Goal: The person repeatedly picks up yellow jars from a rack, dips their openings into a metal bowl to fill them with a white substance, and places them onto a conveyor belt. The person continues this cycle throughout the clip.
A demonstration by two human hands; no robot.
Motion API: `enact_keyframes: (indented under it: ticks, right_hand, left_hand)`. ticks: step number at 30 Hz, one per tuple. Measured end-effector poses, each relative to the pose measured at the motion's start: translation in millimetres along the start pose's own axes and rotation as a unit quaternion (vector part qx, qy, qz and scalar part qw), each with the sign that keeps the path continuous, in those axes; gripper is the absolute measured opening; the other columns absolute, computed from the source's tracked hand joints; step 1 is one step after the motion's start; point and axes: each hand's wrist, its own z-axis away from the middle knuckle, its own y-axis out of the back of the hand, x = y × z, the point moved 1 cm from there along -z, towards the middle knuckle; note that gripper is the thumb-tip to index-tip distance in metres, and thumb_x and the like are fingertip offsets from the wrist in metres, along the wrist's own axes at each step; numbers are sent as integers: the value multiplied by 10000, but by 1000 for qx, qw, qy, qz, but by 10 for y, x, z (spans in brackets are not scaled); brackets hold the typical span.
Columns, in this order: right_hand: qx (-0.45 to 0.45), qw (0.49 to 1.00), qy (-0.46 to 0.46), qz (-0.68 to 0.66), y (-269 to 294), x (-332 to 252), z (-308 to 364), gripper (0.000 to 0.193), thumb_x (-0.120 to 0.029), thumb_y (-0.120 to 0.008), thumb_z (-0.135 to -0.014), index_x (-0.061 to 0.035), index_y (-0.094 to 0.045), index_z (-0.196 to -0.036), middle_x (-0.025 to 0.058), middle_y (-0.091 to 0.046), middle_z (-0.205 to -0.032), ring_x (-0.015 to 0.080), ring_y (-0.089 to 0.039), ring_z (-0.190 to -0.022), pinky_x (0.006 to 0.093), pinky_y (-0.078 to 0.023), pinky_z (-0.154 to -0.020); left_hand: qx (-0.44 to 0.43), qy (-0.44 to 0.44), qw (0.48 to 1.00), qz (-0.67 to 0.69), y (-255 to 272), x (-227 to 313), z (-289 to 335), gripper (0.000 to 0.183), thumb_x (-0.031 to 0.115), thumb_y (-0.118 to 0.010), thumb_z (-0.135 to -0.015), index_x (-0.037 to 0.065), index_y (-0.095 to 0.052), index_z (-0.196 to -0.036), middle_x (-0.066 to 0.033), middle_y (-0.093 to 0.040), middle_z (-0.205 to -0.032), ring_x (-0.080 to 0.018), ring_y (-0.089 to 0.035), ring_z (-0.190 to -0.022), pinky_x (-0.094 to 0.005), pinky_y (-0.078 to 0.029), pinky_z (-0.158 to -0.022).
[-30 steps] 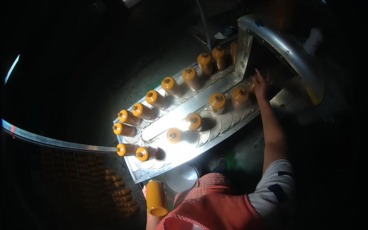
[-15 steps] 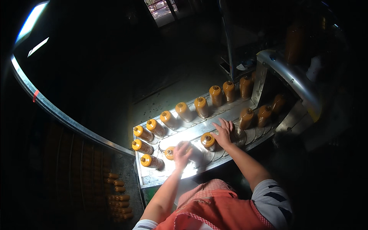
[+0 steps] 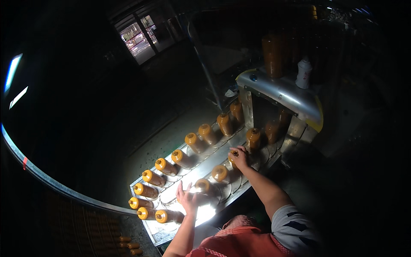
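Note:
Amber bottles with narrow necks stand in a loop along a lit metal conveyor. My right hand [image 3: 239,157] has its fingers curled round the top of an amber bottle [image 3: 233,154] on the near row. On that row, an amber bottle [image 3: 220,173] and another amber bottle [image 3: 203,186] stand upright between my hands. My left hand [image 3: 187,198] is open over the conveyor [image 3: 171,192], fingers spread and nothing in them, just left of the closer of those bottles. Bright glare hides part of the surface beside it.
A curved metal hood [image 3: 280,92] spans the conveyor's far right end, with a tall brown cylinder [image 3: 272,58] and a white bottle [image 3: 304,73] on top. A metal rail [image 3: 64,184] curves along the left. More amber pieces [image 3: 128,245] lie stacked at lower left.
The view has swung to the right. My left hand has come off the bottle it was at and spread its fingers. My right hand has moved along the near row toward the hood, onto a bottle.

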Motion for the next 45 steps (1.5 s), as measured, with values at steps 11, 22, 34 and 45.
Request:
enact_keyframes:
  ticks: [11,22,34,45]
  right_hand:
    - [35,998,-26,35,742,278,-807,345,-317,-816,-735,-177,-720,-1036,98,-610,-1124,286,-588,-1085,383,-500,-903]
    - [90,995,-16,24,1885,-147,217,406,-59,-743,-809,-81,-609,-1191,87,-562,-1190,236,-561,-1003,341,-495,-823]
    - [139,959,-231,89,2799,192,2819,364,-66,-725,-834,-40,-606,-1177,131,-650,-1106,208,-658,-923,323,-535,-842]
    - [-24,943,-275,-186,2496,-772,2943,533,-362,-600,-965,-6,-414,-1315,157,-517,-1272,227,-478,-1228,352,-395,-1018]
  left_hand:
    - [-38,168,959,227,-641,-208,-294,484,66,-727,-857,15,-578,-1314,-140,-535,-1250,-260,-560,-1104,-360,-444,-998]
    - [-143,170,947,231,-1123,214,-577,359,165,-659,-945,11,-613,-1266,-122,-562,-1169,-224,-579,-1063,-345,-477,-941]
    - [-104,84,892,432,-1337,1477,-312,372,134,-602,-984,3,-563,-1330,-116,-622,-1099,-165,-558,-930,-299,-438,-838]
    - [-361,353,639,580,-979,2603,1840,456,380,-422,-1049,55,-608,-787,-23,-580,-706,-146,-525,-581,-322,-437,-546]
